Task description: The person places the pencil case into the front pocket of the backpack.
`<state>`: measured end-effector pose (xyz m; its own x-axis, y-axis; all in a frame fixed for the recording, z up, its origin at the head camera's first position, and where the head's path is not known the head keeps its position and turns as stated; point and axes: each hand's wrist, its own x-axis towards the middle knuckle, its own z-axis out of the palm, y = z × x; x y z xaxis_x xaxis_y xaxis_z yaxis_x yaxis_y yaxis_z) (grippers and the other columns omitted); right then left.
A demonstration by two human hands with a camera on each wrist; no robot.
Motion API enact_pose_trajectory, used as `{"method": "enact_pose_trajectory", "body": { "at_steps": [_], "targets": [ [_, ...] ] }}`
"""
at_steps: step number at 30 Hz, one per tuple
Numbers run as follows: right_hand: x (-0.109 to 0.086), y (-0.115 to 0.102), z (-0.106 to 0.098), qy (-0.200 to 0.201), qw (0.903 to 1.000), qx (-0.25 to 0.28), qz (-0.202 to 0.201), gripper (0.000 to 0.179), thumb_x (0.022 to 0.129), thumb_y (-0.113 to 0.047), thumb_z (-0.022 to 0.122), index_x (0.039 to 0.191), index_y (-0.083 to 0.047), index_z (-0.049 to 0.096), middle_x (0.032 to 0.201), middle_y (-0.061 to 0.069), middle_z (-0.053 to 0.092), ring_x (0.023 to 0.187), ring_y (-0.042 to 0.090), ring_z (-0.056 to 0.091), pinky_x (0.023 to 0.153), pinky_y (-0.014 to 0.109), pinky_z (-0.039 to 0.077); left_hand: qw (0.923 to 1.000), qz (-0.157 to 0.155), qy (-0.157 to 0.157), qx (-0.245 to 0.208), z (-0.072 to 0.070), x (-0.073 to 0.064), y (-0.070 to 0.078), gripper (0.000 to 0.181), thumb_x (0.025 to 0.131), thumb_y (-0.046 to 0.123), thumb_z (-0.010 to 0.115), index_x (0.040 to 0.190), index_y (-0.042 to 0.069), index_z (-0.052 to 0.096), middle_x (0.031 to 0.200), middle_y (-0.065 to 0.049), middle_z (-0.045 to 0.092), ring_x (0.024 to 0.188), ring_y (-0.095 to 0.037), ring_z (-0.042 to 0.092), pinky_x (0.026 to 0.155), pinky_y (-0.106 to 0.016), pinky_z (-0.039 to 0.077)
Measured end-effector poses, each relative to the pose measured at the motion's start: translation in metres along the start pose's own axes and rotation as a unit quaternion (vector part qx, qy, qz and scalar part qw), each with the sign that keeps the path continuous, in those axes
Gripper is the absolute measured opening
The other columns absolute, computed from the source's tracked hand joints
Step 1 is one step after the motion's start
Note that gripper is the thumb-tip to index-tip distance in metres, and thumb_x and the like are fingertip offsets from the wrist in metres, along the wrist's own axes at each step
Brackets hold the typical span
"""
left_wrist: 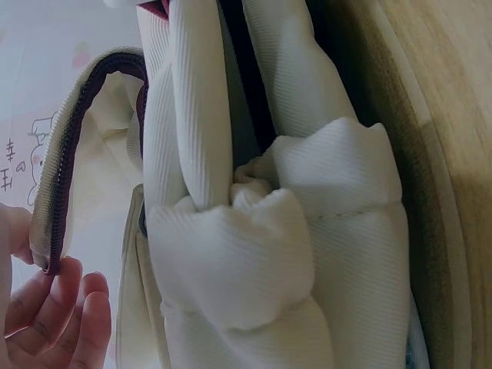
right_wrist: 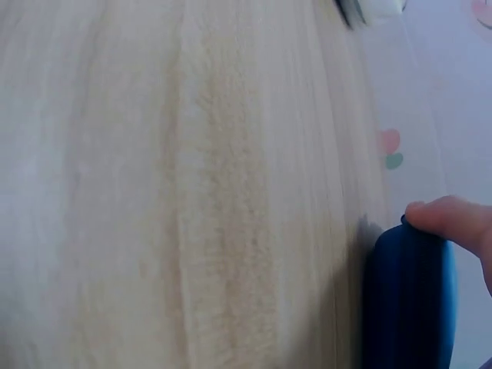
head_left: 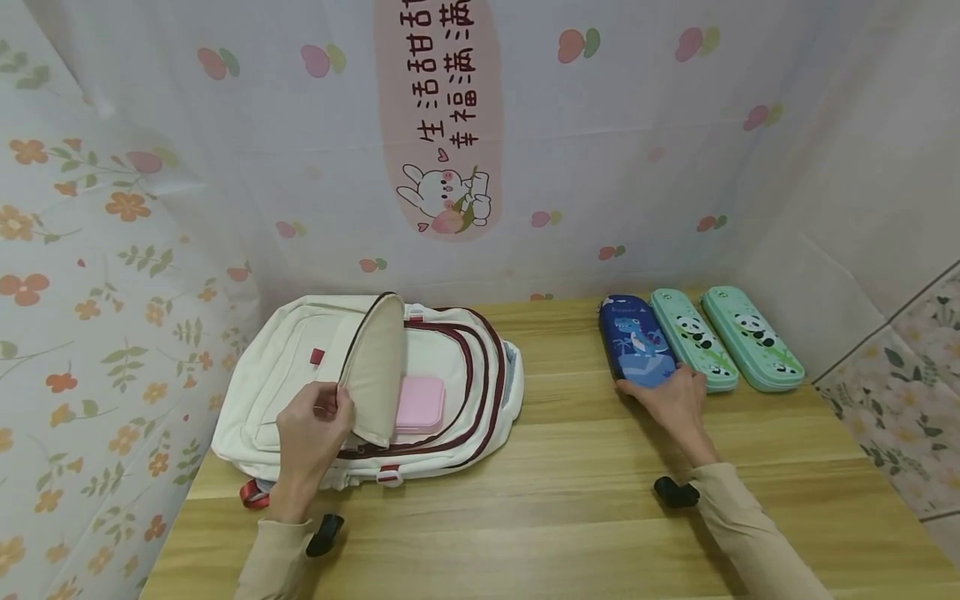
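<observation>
My left grip [head_left: 315,425] pinches the edge of the flap [head_left: 378,367], lifting it so the backpack [head_left: 281,375] gapes and the pink box [head_left: 422,402] shows inside. Far right on the counter [head_left: 570,500], my right grip [head_left: 671,404] spans the blue case [head_left: 637,337] at its near end, probably because a green case [head_left: 693,337] crowds its right side.

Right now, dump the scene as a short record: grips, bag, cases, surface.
left grip: pinches the edge of the backpack flap
right grip: holds the near end of the blue dinosaur case
backpack: white, lying down, flap raised
inside backpack: pink box
right of blue case: green panda case, then a second green panda case
surface: wooden table
</observation>
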<state>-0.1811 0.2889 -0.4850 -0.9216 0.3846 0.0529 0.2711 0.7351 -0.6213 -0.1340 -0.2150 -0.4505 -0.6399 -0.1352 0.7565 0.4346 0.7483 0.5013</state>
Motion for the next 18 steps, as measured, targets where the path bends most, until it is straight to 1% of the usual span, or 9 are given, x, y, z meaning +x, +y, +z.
{"method": "enact_pose_trajectory", "body": {
  "at_steps": [5, 9, 13, 18],
  "targets": [
    [-0.0003, 0.0019, -0.0018, 0.001, 0.9991, 0.036, 0.021, 0.106, 0.075, -0.046, 0.085, 0.141, 0.021, 0.036, 0.13, 0.041, 0.045, 0.118, 0.049, 0.04, 0.096, 0.059, 0.039, 0.9999, 0.012, 0.001, 0.001, 0.0011, 0.0024, -0.0011, 0.005, 0.077, -0.002, 0.072, 0.081, -0.001, 0.07, 0.065, -0.009, 0.065, 0.054, -0.021, 0.059, 0.053, -0.013, 0.048],
    [-0.0009, 0.0028, -0.0023, -0.003, 0.9982, 0.052, 0.029, 0.11, 0.077, -0.049, 0.082, 0.148, 0.017, 0.031, 0.137, 0.04, 0.042, 0.124, 0.05, 0.039, 0.102, 0.06, 0.037, 0.9999, 0.012, 0.0, 0.004, 0.0014, 0.0026, -0.0012, 0.005, 0.077, -0.002, 0.072, 0.082, -0.001, 0.07, 0.065, -0.008, 0.065, 0.054, -0.02, 0.06, 0.053, -0.013, 0.048],
    [-0.002, 0.0028, -0.0009, -0.001, 0.9979, 0.06, 0.025, 0.109, 0.078, -0.051, 0.081, 0.149, 0.015, 0.03, 0.139, 0.04, 0.041, 0.125, 0.051, 0.039, 0.104, 0.061, 0.036, 0.9999, 0.01, -0.002, 0.006, 0.0013, 0.0018, -0.0014, 0.006, 0.077, -0.003, 0.071, 0.082, -0.001, 0.07, 0.065, -0.008, 0.065, 0.054, -0.02, 0.06, 0.053, -0.013, 0.048],
    [-0.0038, -0.0004, 0.0004, 0.007, 0.998, 0.063, 0.006, 0.105, 0.078, -0.049, 0.081, 0.147, 0.014, 0.035, 0.137, 0.04, 0.044, 0.124, 0.051, 0.041, 0.103, 0.061, 0.035, 0.9999, 0.009, -0.002, 0.006, 0.0007, 0.0015, -0.0011, 0.007, 0.076, -0.004, 0.071, 0.082, 0.0, 0.07, 0.065, -0.008, 0.065, 0.054, -0.019, 0.06, 0.052, -0.013, 0.047]
  ]
}}
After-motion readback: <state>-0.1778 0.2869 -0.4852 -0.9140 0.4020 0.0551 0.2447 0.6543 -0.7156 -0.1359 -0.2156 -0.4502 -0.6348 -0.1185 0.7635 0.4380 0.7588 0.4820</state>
